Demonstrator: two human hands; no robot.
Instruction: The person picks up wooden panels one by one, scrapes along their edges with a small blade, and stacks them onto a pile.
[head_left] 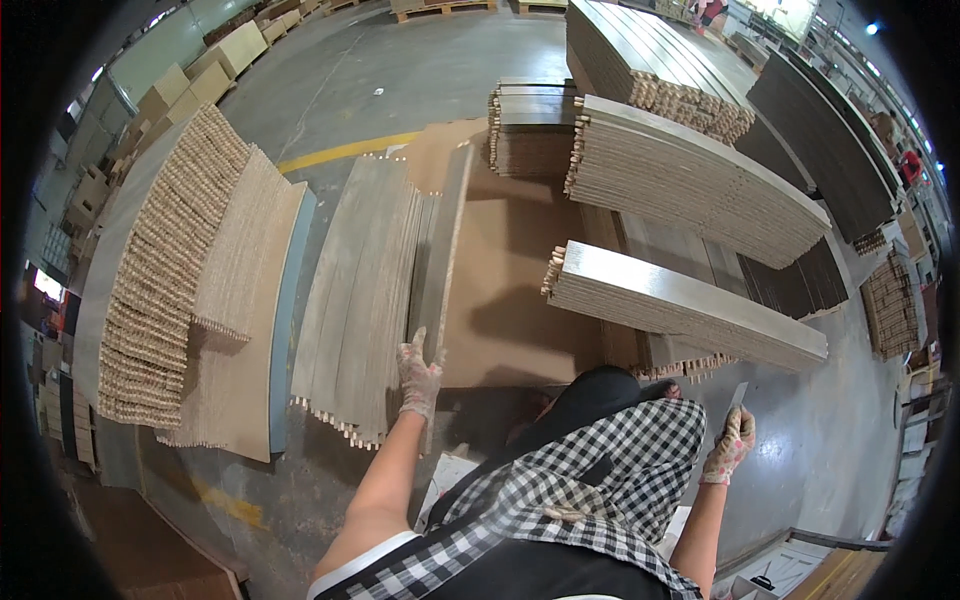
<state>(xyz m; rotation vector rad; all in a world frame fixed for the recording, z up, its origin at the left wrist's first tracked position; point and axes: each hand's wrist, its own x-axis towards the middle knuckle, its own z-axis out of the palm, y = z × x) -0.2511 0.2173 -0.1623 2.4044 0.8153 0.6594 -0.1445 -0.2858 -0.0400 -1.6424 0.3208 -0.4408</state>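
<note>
My left hand (420, 378), in a pale glove with pink spots, grips the near part of a long grey-brown wooden board (446, 235) tilted up on its edge. This board leans beside a row of similar boards (350, 270) with light dowel pegs sticking out of their ends. Out to the right, away from the stacks, my right hand (731, 447) wears a matching glove. Its fingers are closed around a small, thin, flat strip (740, 394) that points upward; its exact kind is unclear.
Brown cardboard (520, 290) lies between the boards and the right-hand stacks. A narrow board stack (680, 300) and a larger one (690, 175) stand to the right. At the left rise tall pegged board stacks (170, 290). A yellow floor line (345, 150) runs behind.
</note>
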